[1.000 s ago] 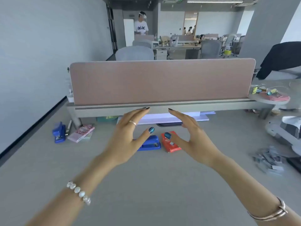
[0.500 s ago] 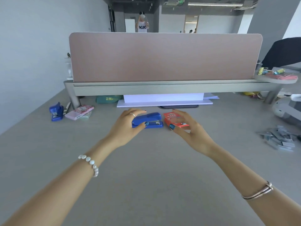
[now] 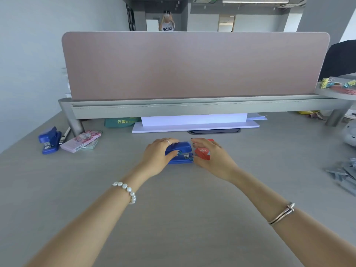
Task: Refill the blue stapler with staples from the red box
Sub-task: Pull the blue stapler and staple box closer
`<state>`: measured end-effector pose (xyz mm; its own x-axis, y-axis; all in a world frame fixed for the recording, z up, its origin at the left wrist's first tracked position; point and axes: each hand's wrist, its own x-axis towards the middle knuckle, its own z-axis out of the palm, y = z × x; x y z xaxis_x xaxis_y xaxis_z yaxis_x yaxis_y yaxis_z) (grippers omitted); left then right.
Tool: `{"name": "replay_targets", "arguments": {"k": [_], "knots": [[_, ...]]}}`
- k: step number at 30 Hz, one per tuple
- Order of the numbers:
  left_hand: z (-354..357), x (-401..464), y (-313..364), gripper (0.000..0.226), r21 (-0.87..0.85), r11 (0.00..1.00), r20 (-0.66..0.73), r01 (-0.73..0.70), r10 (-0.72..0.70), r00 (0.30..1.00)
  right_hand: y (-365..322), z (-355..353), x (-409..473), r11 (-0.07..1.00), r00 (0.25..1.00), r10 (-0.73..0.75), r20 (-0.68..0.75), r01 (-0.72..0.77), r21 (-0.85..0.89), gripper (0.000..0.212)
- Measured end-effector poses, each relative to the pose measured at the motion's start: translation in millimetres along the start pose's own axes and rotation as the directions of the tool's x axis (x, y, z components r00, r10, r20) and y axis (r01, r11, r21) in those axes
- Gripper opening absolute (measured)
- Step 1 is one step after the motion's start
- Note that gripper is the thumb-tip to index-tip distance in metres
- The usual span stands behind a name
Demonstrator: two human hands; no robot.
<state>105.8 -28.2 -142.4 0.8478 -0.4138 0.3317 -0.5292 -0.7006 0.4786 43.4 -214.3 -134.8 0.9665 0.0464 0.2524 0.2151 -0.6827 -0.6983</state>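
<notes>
Head view: hands [image 3: 157, 158] around blue stapler [image 3: 180, 151], beside red box [image 3: 202, 153]

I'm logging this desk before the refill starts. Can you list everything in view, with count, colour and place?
Blue plastic stapler: 1, blue, desk centre, under the left hand.
Red cardboard staple box: 1, red, just right of that stapler, under the right hand.
Second blue stapler: 1, blue, far left.
Pink flat packet: 1, pink, right of the second stapler.
White paper stack: 1, white, under the shelf rail.
Green pouch: 1, green, left of the paper.
Pinkish fabric divider panel: 1, behind the desk.
Grey metal clip pile: 1 pile, grey, right edge.
Grey desk: 1.
Left hand: 1, grasping the stapler.
Right hand: 1, on the box.
</notes>
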Motion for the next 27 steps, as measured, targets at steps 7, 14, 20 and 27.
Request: {"name": "replay_targets", "arguments": {"k": [7,14,20,27], "knots": [[-5,-30,11,0.027,-0.083,0.996,0.034,-0.043,0.046,0.998,-8,3,-15,0.995,0.997,-0.007,0.081,0.014,-0.097,0.052],[-19,-98,44,0.027,-0.211,0.977,0.083,-0.039,0.057,0.995,-24,3,-75,0.994,0.987,-0.037,0.156,0.053,-0.096,0.055],[-24,-151,69,0.027,-0.272,0.962,0.099,-0.037,0.067,0.993,-32,-1,-127,1.0,0.979,0.008,0.203,-0.01,0.009,0.055],[-23,-166,83,0.036,-0.142,0.987,0.073,-0.079,0.09,0.993,-42,-3,-148,0.999,0.985,-0.008,0.172,0.0,0.044,0.049]]}}
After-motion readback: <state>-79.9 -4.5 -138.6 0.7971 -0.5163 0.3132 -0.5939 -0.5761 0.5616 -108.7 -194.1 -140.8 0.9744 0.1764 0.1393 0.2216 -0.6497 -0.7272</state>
